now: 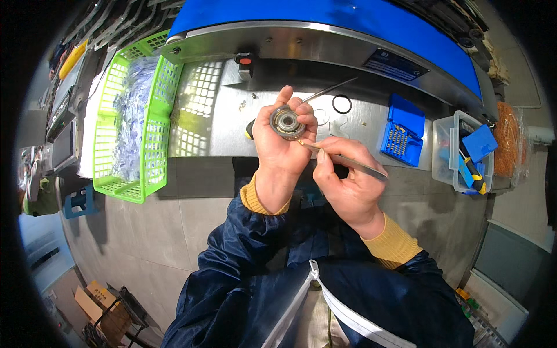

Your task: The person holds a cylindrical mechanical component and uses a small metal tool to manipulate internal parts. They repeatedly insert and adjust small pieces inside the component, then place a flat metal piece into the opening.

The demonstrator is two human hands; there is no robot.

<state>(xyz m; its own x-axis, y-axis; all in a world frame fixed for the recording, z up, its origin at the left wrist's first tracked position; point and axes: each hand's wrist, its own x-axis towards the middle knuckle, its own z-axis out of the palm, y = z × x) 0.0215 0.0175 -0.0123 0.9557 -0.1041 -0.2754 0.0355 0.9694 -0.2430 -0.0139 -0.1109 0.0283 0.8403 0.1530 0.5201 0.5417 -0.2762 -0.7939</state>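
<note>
My left hand is palm up, fingers curled around a round metal part with a bearing-like centre. In my right hand is a slim metal tool that looks like tweezers, pinched between thumb and fingers. Its tip meets the lower edge of the round part, where a tiny gold-coloured piece shows. Behind the left hand runs a screwdriver, its shaft pointing up and right; whether the hand grips it or it lies on the bench cannot be made out.
On the metal bench lie a black ring and a few tiny parts. A blue case of small bits stands open at right, beside a clear bin of tools. At left is a green basket of plastic bags. A blue-topped machine spans the back.
</note>
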